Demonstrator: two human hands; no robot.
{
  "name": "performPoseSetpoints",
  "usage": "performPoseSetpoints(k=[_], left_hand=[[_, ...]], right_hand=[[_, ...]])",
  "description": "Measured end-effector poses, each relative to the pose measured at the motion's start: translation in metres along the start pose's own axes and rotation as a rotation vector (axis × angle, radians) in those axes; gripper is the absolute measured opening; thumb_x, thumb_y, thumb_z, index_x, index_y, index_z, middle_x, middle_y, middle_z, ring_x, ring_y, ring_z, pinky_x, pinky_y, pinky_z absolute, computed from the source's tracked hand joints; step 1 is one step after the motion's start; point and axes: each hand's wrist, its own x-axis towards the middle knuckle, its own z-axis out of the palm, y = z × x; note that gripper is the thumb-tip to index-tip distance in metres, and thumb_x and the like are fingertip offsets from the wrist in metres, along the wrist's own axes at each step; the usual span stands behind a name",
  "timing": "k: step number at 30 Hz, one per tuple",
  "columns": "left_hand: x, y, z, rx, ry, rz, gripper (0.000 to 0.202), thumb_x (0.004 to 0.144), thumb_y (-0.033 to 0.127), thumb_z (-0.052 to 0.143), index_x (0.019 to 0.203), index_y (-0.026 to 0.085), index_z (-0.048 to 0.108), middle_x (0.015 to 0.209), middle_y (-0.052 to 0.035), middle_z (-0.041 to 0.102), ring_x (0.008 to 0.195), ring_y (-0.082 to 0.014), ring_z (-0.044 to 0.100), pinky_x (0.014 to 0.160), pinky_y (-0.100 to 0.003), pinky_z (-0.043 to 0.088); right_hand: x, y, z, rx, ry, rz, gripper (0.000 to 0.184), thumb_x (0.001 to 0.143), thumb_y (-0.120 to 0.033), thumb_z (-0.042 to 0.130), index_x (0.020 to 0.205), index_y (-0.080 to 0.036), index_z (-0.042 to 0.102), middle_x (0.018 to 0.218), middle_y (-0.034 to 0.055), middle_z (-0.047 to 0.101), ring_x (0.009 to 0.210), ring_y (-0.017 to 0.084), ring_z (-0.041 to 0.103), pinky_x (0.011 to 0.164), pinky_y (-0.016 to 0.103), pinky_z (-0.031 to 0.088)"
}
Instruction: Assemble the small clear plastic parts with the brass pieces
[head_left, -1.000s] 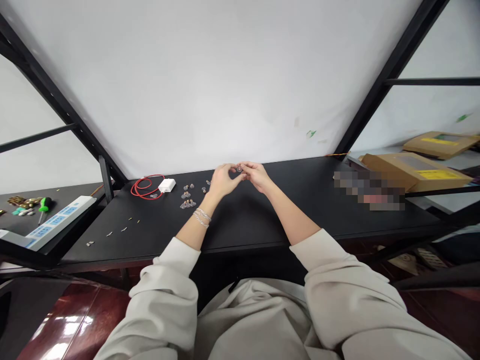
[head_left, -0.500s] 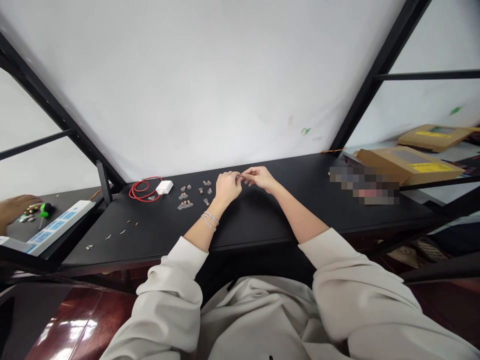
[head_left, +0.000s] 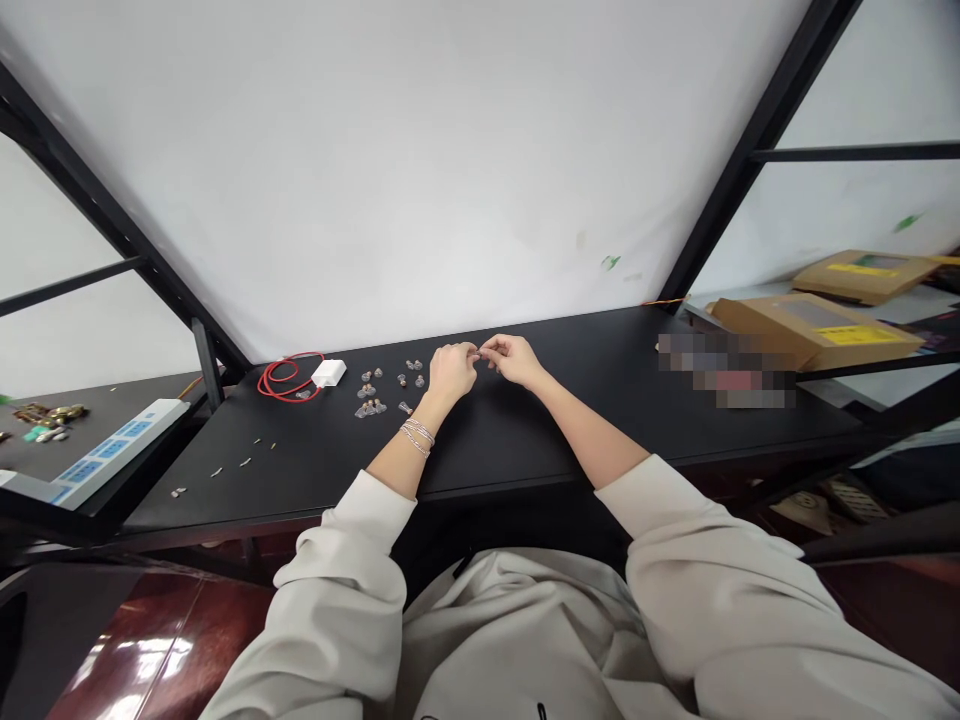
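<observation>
Over the far middle of the black table (head_left: 525,440), my left hand (head_left: 450,370) and my right hand (head_left: 511,358) meet fingertip to fingertip. Both are curled in a pinch on a tiny part I cannot make out. A silver bracelet (head_left: 417,434) circles my left wrist. Just left of my left hand lie several small clear parts with metal ends (head_left: 375,392), scattered on the table top. Both my sleeves are pale beige.
A red cable coil (head_left: 283,378) with a white adapter (head_left: 330,374) lies at the back left. Small metal bits (head_left: 232,465) dot the left front. A white power strip (head_left: 105,452) and brass parts (head_left: 49,413) sit on the left bench. Cardboard boxes (head_left: 814,328) stand at right.
My hands dropped lower toward the table, then rose slightly, staying pinched together. Another person's hand appeared over the left bench half a second ago and is gone now, along with the green-handled tool.
</observation>
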Motion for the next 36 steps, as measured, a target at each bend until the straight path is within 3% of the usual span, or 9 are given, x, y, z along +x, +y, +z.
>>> performPoseSetpoints(k=[7,20,36], left_hand=[[0.0033,-0.0046,0.0025,-0.147,-0.018,-0.091,0.022,0.094,0.019,0.062,0.106,0.024,0.079,0.107,-0.0093,0.079,0.106,-0.0269,0.072,0.095,-0.037,0.052],[0.0049,-0.0070,0.0033,-0.245,-0.043,-0.170,0.018,0.093,0.020,0.066,0.102,0.023,0.081,0.106,-0.0067,0.080,0.106,-0.0219,0.073,0.094,-0.030,0.053],[0.0047,-0.0083,0.0053,-0.274,-0.005,-0.139,0.014,0.092,0.017,0.065,0.096,0.021,0.078,0.103,-0.0086,0.079,0.105,-0.0249,0.073,0.093,-0.034,0.053]], right_hand=[[-0.0010,-0.0009,0.0020,-0.023,0.013,0.004,0.024,0.078,-0.042,0.076,0.078,-0.019,0.068,0.064,0.0021,0.068,0.058,0.016,0.063,0.057,0.028,0.050],[0.0001,-0.0002,0.0024,-0.054,0.015,-0.014,0.013,0.079,-0.031,0.071,0.078,-0.018,0.068,0.061,0.0013,0.066,0.056,0.016,0.062,0.057,0.027,0.049],[-0.0005,0.0006,0.0001,-0.085,-0.003,-0.005,0.022,0.083,-0.038,0.074,0.084,-0.017,0.070,0.059,0.0009,0.065,0.052,0.014,0.060,0.055,0.026,0.047]])
